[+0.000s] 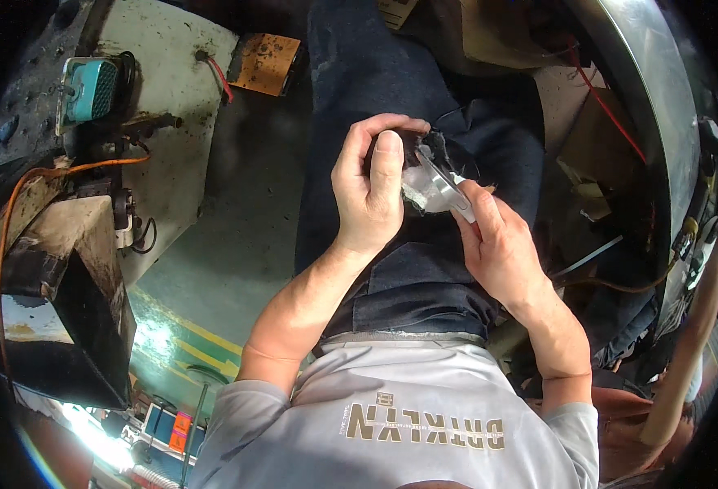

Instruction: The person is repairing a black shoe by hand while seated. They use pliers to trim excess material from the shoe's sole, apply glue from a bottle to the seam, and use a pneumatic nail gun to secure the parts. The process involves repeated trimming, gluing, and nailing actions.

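Head view, the only one we have. We see both bare hands working close together over the lap of dark trousers (351, 90). The left hand (367, 191) is closed around a ragged dark piece (447, 155), its thumb pointing up and most of its fingertips hidden. The right hand (501, 244) pinches a shiny metal tool with a pale handle (463, 210) between thumb and forefinger; we cannot tell its exact kind. The tool slants up and left across the dark piece and lies against a cloudy white scrap (430, 197), all of it between the two hands.

Around them we note a grey T-shirt (408, 375) below and a green floor (249, 220) with yellow lines at left. Farther left stand a stained pale panel (163, 90), a teal box with a mesh face (94, 88) and an orange cable (15, 200). At right, a curved metal rim (660, 81) runs down beside a red cable (617, 124).
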Demonstrator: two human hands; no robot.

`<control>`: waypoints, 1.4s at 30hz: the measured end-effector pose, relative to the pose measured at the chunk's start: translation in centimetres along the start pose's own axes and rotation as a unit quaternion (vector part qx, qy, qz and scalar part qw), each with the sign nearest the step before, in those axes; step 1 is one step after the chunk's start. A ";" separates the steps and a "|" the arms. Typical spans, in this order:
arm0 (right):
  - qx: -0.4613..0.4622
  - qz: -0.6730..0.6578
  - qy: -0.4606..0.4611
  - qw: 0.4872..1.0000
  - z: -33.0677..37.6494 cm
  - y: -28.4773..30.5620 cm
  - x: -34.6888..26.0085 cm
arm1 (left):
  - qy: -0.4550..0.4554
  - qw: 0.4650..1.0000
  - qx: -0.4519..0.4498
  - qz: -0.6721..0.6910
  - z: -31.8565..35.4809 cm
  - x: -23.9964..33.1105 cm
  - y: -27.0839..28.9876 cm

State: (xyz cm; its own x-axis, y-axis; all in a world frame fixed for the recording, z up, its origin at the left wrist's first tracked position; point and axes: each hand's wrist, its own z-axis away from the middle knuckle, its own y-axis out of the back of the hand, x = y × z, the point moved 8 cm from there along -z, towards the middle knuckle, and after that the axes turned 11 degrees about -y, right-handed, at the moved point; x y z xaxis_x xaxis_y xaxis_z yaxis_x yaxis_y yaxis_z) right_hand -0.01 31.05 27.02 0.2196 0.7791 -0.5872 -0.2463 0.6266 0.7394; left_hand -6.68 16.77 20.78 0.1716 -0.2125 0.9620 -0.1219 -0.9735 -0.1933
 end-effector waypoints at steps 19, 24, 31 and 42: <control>-0.017 -0.007 0.004 1.000 -1.2 -0.8 1.7 | 0.036 0.996 0.063 0.047 0.0 -2.0 -0.5; 0.005 -0.003 0.014 1.000 -0.8 -0.8 1.6 | 0.032 0.995 0.078 0.056 0.1 -1.8 -0.6; -0.045 -0.086 -0.054 0.994 2.6 -2.0 -0.3 | 0.015 0.998 0.052 0.021 1.0 -0.9 -0.5; -0.049 0.038 -0.045 0.997 3.0 -2.5 -0.7 | 0.040 0.991 -0.099 0.078 -0.1 -0.8 -1.1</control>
State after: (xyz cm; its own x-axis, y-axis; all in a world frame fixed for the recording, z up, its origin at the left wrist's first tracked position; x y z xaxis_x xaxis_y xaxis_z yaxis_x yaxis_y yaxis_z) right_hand 3.29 28.87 26.61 0.2803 0.8222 -0.4954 -0.3560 0.5683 0.7418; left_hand -6.83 18.03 20.21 0.0578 -0.3432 0.9375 -0.3318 -0.8923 -0.3062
